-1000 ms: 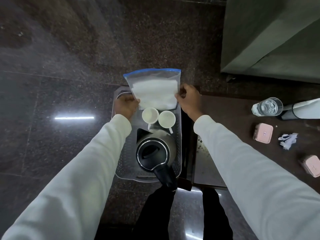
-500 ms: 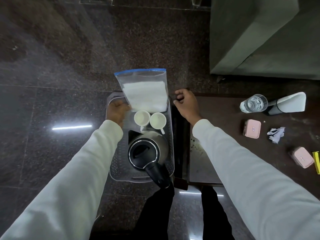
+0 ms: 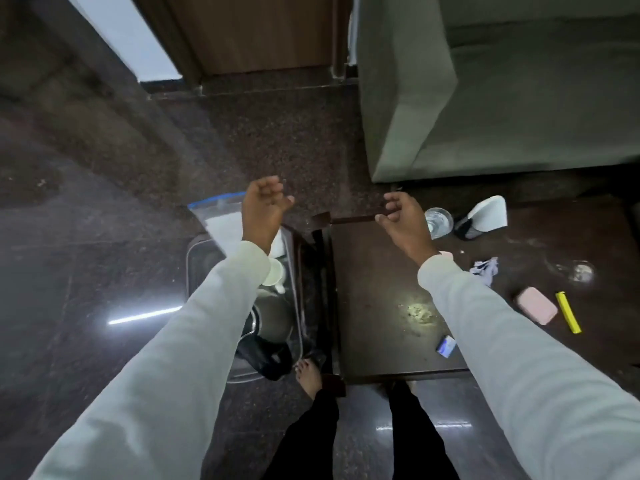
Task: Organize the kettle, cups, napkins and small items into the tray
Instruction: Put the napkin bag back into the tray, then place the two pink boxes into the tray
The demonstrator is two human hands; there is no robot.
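A clear plastic tray [image 3: 199, 258] sits on the dark floor left of a low brown table [image 3: 377, 271]. In it stand a steel kettle [image 3: 273, 317] with a black handle, a white cup [image 3: 275, 271], and a zip bag of white napkins [image 3: 218, 216] leaning at the far end. My left arm hides much of the tray. My left hand [image 3: 261, 213] hovers above the bag, fingers loosely apart, holding nothing. My right hand [image 3: 403, 220] hangs over the table's far left corner, also empty with fingers apart.
On the table lie a glass of water [image 3: 439, 221], a black-and-white holder [image 3: 485, 218], crumpled paper [image 3: 486, 266], a pink box [image 3: 536, 305], a yellow stick [image 3: 568, 311] and a small blue packet [image 3: 446, 345]. A grey sofa [image 3: 485, 98] stands behind. My bare foot [image 3: 310, 375] is by the tray.
Both hands have let go of the napkin bag and tray and lifted up. The view has tilted up and away, showing more of the table and wall.
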